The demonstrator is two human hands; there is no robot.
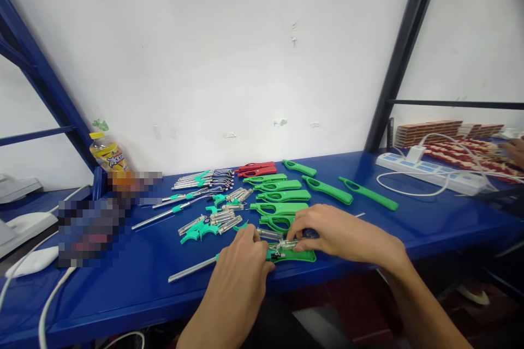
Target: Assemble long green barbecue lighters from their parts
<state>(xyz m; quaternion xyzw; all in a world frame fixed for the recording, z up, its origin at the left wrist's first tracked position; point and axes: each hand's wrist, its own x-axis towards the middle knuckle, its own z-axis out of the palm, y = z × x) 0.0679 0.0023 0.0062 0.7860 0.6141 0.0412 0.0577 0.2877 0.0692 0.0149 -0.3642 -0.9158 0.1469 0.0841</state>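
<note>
Near the table's front edge lies a green lighter half-shell (305,256), open side up. A metal lighter tube (192,271) sticks out from it to the left. My left hand (248,253) is closed around the joint of tube and shell, its fingertips partly hidden. My right hand (323,232) pinches a small clear fuel tank (290,244) at the shell's hollow. Thin wires show between the two hands. Just behind them lie another clear tank (269,234) and several green lighter shells (282,196).
Left of the hands are loose clear tanks with teal triggers (200,229) and metal tubes with wires (204,180). Red shells (256,168) lie at the back. A yellow-capped bottle (108,155) stands at left, a white power strip (429,174) at right. Another person's hand (514,151) shows far right.
</note>
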